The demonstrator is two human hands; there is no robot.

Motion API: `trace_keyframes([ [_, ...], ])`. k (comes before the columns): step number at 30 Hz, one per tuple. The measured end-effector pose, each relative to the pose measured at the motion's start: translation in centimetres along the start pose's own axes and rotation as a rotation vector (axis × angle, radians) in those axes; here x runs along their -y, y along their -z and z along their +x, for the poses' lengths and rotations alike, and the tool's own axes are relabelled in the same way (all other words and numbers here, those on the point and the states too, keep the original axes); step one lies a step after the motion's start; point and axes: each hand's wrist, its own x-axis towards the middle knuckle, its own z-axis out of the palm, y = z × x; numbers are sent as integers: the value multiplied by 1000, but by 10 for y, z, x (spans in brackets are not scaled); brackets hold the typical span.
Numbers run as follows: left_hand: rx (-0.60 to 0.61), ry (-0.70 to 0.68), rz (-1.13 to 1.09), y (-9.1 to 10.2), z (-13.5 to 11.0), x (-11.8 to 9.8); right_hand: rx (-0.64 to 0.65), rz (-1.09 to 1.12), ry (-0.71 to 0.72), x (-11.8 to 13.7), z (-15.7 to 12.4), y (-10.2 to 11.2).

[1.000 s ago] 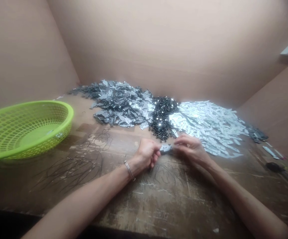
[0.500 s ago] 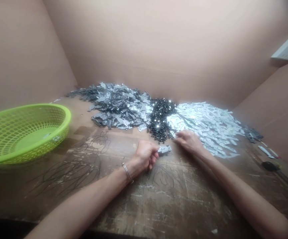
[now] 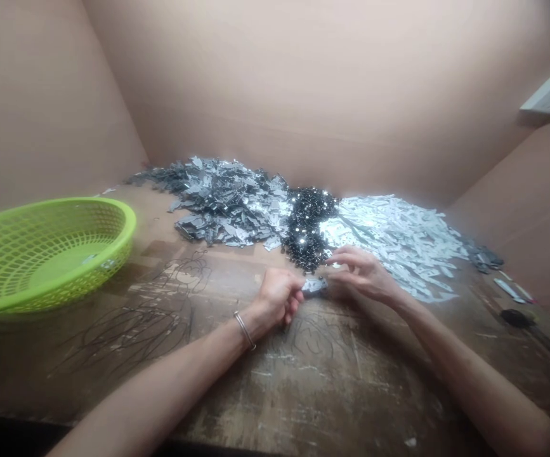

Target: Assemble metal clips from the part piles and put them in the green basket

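Observation:
My left hand [image 3: 280,295] rests on the worn wooden table [image 3: 303,374], fingers curled around one end of a small grey metal piece [image 3: 313,285]. A thin bracelet sits on that wrist. My right hand [image 3: 363,274] hovers just right of the piece, thumb and fingers pinched together near its other end; whatever they pinch is too small to name. Behind the hands lie three heaps: dark grey flat metal parts [image 3: 227,200], small shiny black parts [image 3: 309,230] and bright silver strips [image 3: 398,238].
A lime-green plastic mesh basket [image 3: 46,251] stands at the left. Brown cardboard walls [image 3: 303,95] enclose the table on three sides. A dark tool [image 3: 522,318] and a few loose strips lie at the far right. Black scribbles mark the tabletop.
My right hand went back to the edge of the black and silver heaps, then returned with pinched fingers to the metal piece. My left hand stayed in place holding the piece.

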Motion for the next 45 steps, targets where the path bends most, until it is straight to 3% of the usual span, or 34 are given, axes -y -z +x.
trace_keyframes([
  [5, 4, -25, -5, 0, 0, 1, 61, 51, 64, 7, -8, -9],
  [11, 0, -16, -21, 0, 1, 2, -10, 88, 44, 9, -11, -16],
  [21, 2, -11, -26, 0, 2, 2, -80, -7, 135, 6, -17, -23],
  [45, 1, -29, 19, 0, 0, 1, -46, 79, 115, 12, -12, -21],
])
